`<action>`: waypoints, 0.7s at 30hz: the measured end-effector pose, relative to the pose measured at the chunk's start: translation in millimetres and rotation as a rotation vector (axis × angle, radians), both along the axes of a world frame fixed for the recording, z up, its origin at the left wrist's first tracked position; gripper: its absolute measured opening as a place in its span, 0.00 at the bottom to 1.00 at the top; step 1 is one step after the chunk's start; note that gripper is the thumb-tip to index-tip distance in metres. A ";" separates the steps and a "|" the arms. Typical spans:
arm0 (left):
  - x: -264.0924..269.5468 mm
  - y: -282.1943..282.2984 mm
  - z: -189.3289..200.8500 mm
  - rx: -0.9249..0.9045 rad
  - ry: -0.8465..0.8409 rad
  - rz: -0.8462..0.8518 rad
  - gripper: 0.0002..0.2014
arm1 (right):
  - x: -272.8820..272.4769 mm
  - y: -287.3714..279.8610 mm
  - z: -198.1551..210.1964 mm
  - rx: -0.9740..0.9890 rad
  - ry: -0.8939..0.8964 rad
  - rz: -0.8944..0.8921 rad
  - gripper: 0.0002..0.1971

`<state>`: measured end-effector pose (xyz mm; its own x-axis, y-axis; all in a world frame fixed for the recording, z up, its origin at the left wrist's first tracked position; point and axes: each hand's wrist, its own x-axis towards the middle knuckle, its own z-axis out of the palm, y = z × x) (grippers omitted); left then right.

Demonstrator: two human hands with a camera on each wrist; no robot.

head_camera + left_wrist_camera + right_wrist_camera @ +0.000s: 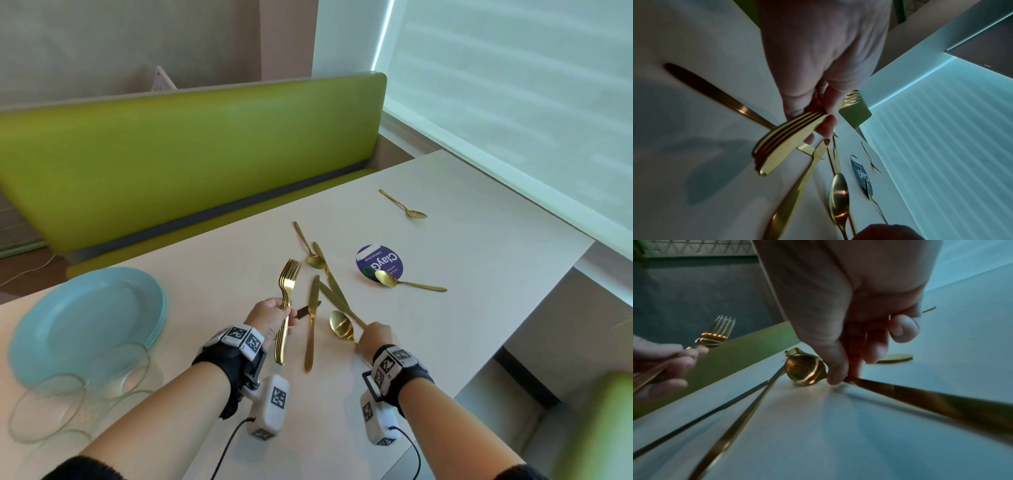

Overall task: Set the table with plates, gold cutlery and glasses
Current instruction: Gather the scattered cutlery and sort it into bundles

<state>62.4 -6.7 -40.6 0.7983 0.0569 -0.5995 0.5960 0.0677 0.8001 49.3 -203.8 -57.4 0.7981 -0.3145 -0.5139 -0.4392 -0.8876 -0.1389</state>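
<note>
My left hand (287, 317) grips a bundle of several gold forks (288, 278) by their handles, tines pointing away; the left wrist view shows the stacked fork handles (781, 142) under my curled fingers (828, 123). My right hand (369, 335) pinches a gold spoon (340, 325) at the neck of its handle, and the spoon bowl (805, 369) is tilted up off the white table (462, 240). Gold knives (311, 325) lie crossed between my hands. More gold spoons (407, 282) lie farther out. Teal plates (89, 318) are stacked at the left, with clear glasses (78, 394) in front of them.
A round purple sticker (378, 262) is on the table under one spoon's bowl. One spoon (404, 205) lies alone near the far edge. A green bench back (191, 144) runs behind the table. The table's right edge drops off beside a window blind (513, 102).
</note>
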 end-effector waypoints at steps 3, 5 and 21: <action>-6.8 5.9 5.2 -0.004 -0.009 -0.006 0.08 | -7.8 7.6 7.1 0.052 -0.006 -0.040 0.15; -10.4 9.3 11.4 -0.003 -0.022 -0.017 0.07 | -8.7 14.0 17.4 0.137 -0.042 -0.063 0.15; -20.3 -20.9 44.3 -0.176 -0.077 -0.196 0.05 | 8.8 47.1 71.1 0.856 -0.171 -0.173 0.07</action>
